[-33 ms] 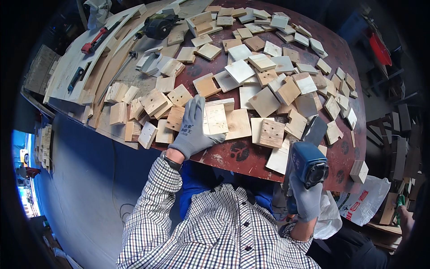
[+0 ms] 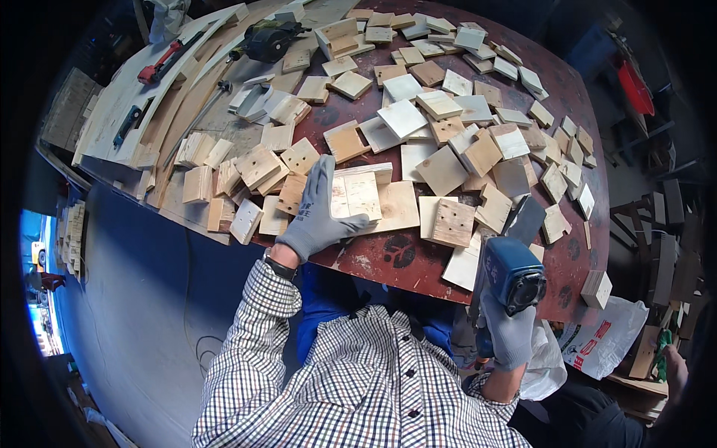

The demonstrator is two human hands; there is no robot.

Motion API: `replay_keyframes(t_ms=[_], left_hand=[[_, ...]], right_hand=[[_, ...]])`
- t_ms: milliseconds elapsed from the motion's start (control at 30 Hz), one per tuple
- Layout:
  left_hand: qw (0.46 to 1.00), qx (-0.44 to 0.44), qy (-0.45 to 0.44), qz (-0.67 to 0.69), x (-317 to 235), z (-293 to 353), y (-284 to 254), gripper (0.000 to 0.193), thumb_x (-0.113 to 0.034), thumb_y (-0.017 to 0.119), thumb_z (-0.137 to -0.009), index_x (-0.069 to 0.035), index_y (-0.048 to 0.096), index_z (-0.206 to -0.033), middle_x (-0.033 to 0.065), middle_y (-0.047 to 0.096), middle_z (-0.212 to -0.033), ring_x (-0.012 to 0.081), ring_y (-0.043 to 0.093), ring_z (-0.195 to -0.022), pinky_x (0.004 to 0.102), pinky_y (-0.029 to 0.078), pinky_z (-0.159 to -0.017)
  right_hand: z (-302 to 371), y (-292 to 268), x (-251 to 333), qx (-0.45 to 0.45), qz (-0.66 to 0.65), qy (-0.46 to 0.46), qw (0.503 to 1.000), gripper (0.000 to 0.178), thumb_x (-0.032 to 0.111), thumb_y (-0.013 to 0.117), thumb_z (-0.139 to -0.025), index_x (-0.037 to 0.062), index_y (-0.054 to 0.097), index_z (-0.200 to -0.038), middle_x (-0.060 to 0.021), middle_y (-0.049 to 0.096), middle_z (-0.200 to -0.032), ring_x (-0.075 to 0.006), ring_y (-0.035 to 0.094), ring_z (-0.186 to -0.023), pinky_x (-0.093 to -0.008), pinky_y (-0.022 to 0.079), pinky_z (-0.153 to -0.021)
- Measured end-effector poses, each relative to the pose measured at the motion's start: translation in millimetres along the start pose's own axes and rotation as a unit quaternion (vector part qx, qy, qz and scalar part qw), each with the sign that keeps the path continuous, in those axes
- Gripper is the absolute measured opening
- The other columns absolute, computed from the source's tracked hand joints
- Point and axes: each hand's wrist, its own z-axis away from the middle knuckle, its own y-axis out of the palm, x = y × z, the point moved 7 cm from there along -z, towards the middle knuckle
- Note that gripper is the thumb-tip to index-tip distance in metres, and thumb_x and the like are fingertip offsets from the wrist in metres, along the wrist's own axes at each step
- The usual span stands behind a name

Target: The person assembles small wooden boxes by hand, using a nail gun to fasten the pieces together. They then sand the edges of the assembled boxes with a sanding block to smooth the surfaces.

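We've got a scuffed red table (image 2: 355,257) over a blue-grey floor (image 2: 142,299), left hand (image 2: 316,220) open, braced against a pale wood block (image 2: 362,196) near the front edge. Our right hand (image 2: 509,334) grips a blue tool (image 2: 514,270); white bag (image 2: 609,336) has red lettering.

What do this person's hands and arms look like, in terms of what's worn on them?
The left hand and right hand each wear a grey work glove; the left one carries small dark print. A dark band circles the left wrist. Both arms have light checked sleeves with dark lines, and the left cuff looks turned back.
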Motion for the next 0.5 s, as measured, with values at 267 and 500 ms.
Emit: replay_keyframes(t_ms=[267,500], left_hand=[[0.982,-0.171,0.007,0.075,40,14,-88,0.063,-0.023,0.057,-0.106,-0.006,0.036,-0.163,0.0178,0.039,-0.167,0.0336,0.032,-0.157,0.0444,0.028,-0.128],[0.962,0.033,0.107,-0.247,-41,-5,-13,0.096,-0.062,0.063,-0.096,-0.001,0.031,-0.164,0.023,0.029,-0.17,0.0426,0.024,-0.158,0.0523,0.02,-0.129]], right_hand=[[6,9,3,0.023,-0.001,0.009,1.0,0.028,0.01,0.079,-0.088,0.0004,0.072,-0.113,-0.0068,0.076,-0.095,-0.0147,0.07,-0.083,-0.0319,0.056,-0.075],[10,8,4,0.005,0.013,-0.023,1.0,0.021,0.009,0.078,-0.087,0.0004,0.074,-0.106,-0.005,0.075,-0.087,-0.0128,0.069,-0.075,-0.0294,0.054,-0.067]])
